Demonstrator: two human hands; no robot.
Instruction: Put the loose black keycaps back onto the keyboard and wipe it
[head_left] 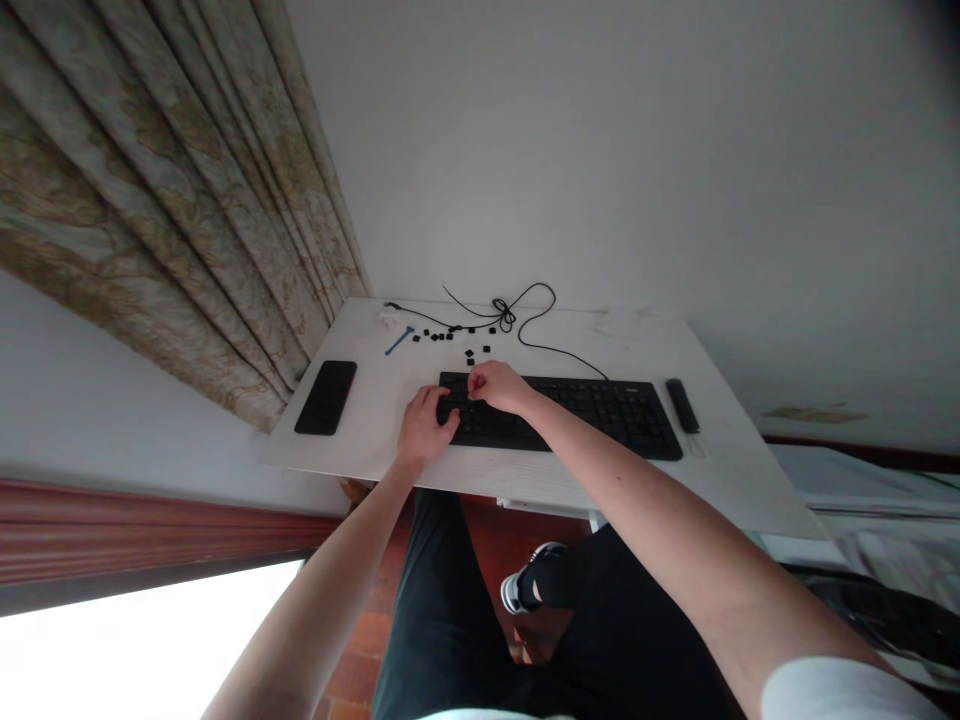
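Note:
A black keyboard (592, 412) lies across a small white table (720, 470). My left hand (424, 428) rests on the keyboard's left end, its fingers curled over the edge as if gripping it. My right hand (496, 386) hovers over the left upper keys with its fingertips pinched together; what they hold is too small to make out. Several loose black keycaps (459, 338) are scattered on the table just behind the keyboard. The keyboard's black cable (525, 318) loops along the table's back edge.
A black phone (326, 397) lies at the table's left edge. A blue tool (399, 340) sits near the back left. A small black bar-shaped device (682, 404) lies right of the keyboard. Curtains (187, 200) hang at left; a white wall stands behind.

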